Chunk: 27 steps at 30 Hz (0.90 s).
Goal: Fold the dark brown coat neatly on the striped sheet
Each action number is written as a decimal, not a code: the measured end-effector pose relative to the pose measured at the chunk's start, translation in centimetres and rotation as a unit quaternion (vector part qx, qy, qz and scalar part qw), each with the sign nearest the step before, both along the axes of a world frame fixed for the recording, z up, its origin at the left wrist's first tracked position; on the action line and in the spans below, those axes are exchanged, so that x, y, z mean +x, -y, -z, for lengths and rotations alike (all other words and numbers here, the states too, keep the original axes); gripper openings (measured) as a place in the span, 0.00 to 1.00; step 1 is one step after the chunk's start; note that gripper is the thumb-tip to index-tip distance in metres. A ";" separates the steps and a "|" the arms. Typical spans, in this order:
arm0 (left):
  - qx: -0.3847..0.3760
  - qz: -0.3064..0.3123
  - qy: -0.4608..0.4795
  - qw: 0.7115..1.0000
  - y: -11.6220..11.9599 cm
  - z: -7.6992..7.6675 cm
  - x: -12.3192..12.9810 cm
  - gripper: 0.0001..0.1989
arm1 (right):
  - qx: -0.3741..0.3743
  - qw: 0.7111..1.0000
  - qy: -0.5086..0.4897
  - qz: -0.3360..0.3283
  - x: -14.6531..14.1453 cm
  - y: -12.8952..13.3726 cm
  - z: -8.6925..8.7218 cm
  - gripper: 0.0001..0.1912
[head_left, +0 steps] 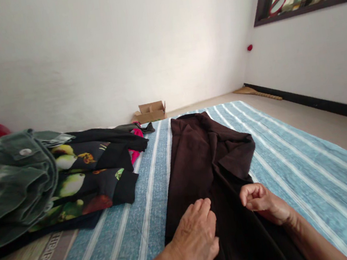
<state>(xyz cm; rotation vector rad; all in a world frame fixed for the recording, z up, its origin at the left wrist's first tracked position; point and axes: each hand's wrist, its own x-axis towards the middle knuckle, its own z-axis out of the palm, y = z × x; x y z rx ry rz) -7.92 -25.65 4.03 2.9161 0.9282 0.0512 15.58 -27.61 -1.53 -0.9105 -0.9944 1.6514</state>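
Left hand (195, 241) open, palm down and flat on a dark brown garment (198, 165), keeping the cloth level; right hand (261, 203) curled, holding nothing visible, at the garment's edge. Garment laid lengthwise on a blue striped sheet (297, 164).

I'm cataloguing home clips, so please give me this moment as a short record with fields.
Left hand: flat on the dark brown garment
Right hand: curled at that garment's right edge; grip unclear
Beneath: blue striped sheet
Beside: black fruit-print garment, green garment with snap button
Beyond: cardboard box on the floor
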 end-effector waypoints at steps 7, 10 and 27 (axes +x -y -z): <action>-0.070 -0.043 0.084 0.993 -0.9 0.7 0.2 0.11 | 0.003 0.999 -0.035 0.005 0.1 0.0 0.4 0.10; -0.136 -0.083 0.184 0.970 -1.6 0.0 -0.2 0.12 | 0.008 0.999 -0.053 0.007 0.1 -0.1 0.6 0.10; -0.100 -0.066 0.007 0.993 -4.9 1.8 1.6 0.32 | 0.027 0.994 0.050 -0.096 -1.1 -0.1 0.3 0.15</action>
